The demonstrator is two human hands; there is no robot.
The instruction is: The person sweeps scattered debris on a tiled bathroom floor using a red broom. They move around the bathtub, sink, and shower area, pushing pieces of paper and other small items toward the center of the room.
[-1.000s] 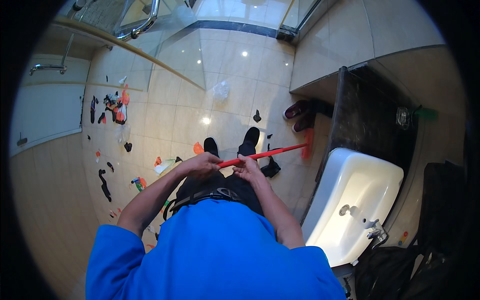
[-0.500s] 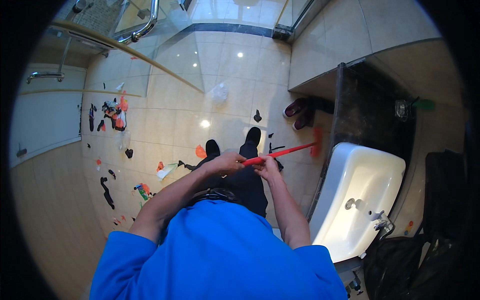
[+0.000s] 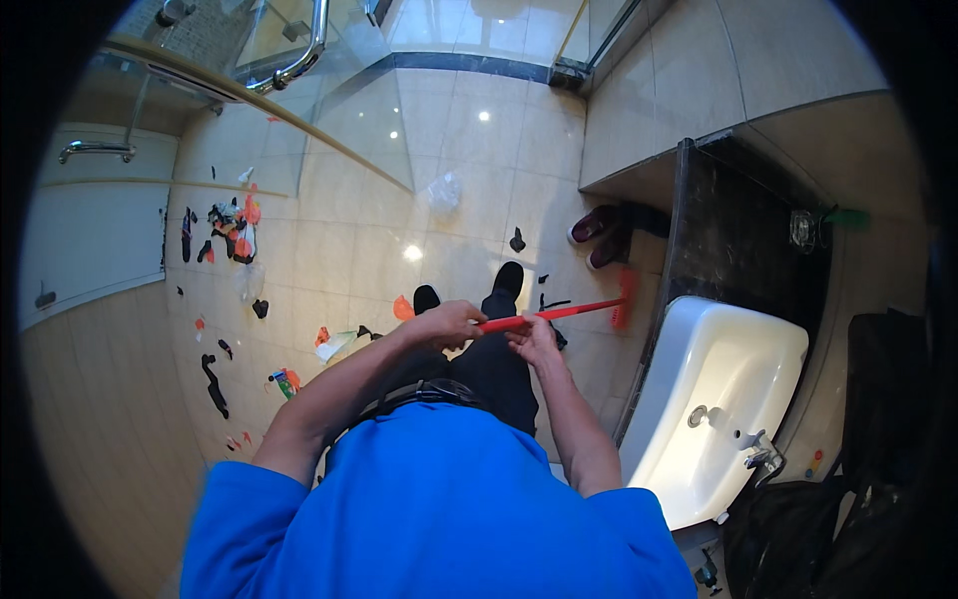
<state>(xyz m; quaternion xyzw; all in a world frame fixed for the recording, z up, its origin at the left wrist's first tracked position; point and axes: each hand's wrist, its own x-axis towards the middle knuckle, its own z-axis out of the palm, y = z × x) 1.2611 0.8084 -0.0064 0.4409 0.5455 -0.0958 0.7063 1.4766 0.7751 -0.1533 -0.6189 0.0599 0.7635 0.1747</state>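
Observation:
A red broom [image 3: 574, 311] is held across the front of my legs, its wide head at the right, close to the vanity's side. My left hand [image 3: 449, 324] is closed round the handle's left end. My right hand [image 3: 536, 341] grips the same handle further along, just right of the left hand. The broom head looks slightly smeared. Near my feet lie an orange scrap [image 3: 403, 307], a pale crumpled wrapper [image 3: 344, 346] and black scraps [image 3: 517, 240].
Scattered litter [image 3: 239, 235] covers the tiles at the left. A clear crumpled bag [image 3: 444, 190] lies ahead, below a glass door [image 3: 349, 140]. Dark red shoes [image 3: 594, 225] stand by the black vanity [image 3: 738, 220]. A white sink [image 3: 718, 399] is at my right.
The broom head has swung slightly nearer to me and is less blurred. Both hands keep their hold on the handle, and the view has shifted a little.

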